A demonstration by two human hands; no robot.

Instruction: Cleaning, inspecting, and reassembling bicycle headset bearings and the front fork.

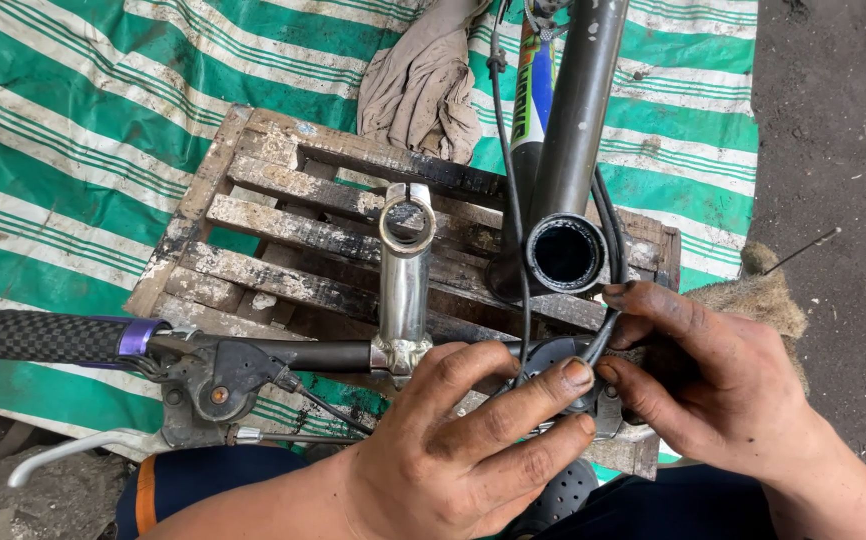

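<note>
Both hands meet at the right end of a dark metal bicycle handlebar point(323, 355). The left hand point(453, 450), grimy, is wrapped over the bar, its fingertips point(575, 375) pressed against a black clamp-on control unit point(553, 355). The right hand point(698, 375) closes on the same unit from the opposite side, its grip pinching a bundle of black cables point(608, 330) that rises from the unit. Both grips are pressed together on their loads, fingertips nearly touching.

Left of the grip, a polished silver stem point(405, 270) is clamped to the bar, its open ring clamp pointing away from the person. Further left sit a black shifter and silver brake lever assembly point(208, 385) and a black textured rubber handgrip with purple collar point(48, 337).

Just above the grip, the open end of a grey steel frame tube point(565, 252) faces the camera. Everything lies over a weathered wooden slatted pallet point(283, 225) on a green-and-white striped tarpaulin point(73, 150). A beige crumpled cloth point(423, 85) lies beyond the pallet.
</note>
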